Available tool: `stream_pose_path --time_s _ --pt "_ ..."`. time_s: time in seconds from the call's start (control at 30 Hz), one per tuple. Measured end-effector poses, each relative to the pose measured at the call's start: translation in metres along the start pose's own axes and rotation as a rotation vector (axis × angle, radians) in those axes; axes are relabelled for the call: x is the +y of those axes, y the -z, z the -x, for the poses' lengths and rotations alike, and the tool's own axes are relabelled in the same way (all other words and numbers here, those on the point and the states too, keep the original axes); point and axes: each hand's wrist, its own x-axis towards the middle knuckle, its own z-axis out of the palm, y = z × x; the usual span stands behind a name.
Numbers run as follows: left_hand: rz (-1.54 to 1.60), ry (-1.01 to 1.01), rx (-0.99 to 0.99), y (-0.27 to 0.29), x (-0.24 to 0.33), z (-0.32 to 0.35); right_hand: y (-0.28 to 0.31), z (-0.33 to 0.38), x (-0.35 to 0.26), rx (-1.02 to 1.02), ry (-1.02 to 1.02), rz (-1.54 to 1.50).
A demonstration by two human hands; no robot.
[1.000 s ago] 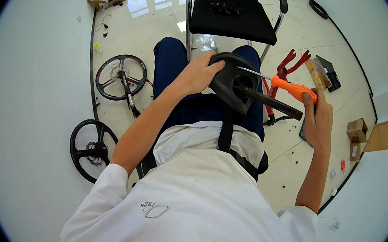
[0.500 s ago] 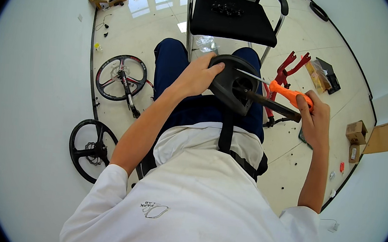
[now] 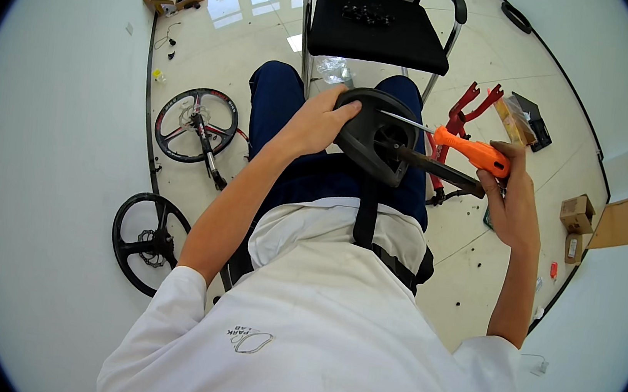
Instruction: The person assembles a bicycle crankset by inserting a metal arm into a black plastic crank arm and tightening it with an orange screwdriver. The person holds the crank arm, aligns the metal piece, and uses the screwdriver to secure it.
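The person is sitting and looking down at their lap, and both hands are busy. The left hand point(image 3: 314, 122) is wrapping over the top edge of a round black part point(image 3: 375, 137), with the fingers curling around its rim and holding it steady on the knees. The right hand point(image 3: 511, 199) is closing tight around the orange handle of a screwdriver point(image 3: 470, 152). The round black part is sitting right in the middle of the lap, between the two hands. From the right hand, it is lying at about nine o'clock. The screwdriver is lying almost flat, with its long line running from three o'clock to nine o'clock. Its thin metal tip is pointing left, toward the dark hollow in the middle of the round part, and it is close to the rim there. I cannot tell if the tip is touching yet. A dark bar point(image 3: 441, 172) is sticking out of the round part toward four o'clock, passing just under the orange handle. The left hand is the nearer one, since it is already on the part, while the right hand is staying off to the side. A black chair point(image 3: 375, 29) is standing at twelve o'clock, and two black wheels point(image 3: 194, 124) are lying on the shiny floor point(image 3: 223, 38) at nine o'clock.
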Motion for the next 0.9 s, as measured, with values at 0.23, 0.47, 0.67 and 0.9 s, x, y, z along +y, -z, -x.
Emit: stream_pose_path --time_s 0.23,0.47,0.67,0.9 --pt "-0.105 -0.071 0.020 0.001 -0.004 0.001 -0.001 -0.005 0.002 -0.009 0.020 0.018" --pt "-0.038 -0.043 0.015 0.004 0.002 0.001 -0.013 -0.009 0.023 0.069 0.002 0.096" --pt "-0.058 -0.030 0.009 0.006 -0.001 0.003 -0.014 -0.014 0.029 0.080 -0.028 0.096" --pt "-0.031 0.047 -0.025 0.008 0.003 0.008 -0.018 -0.015 -0.001 0.202 0.151 0.011"
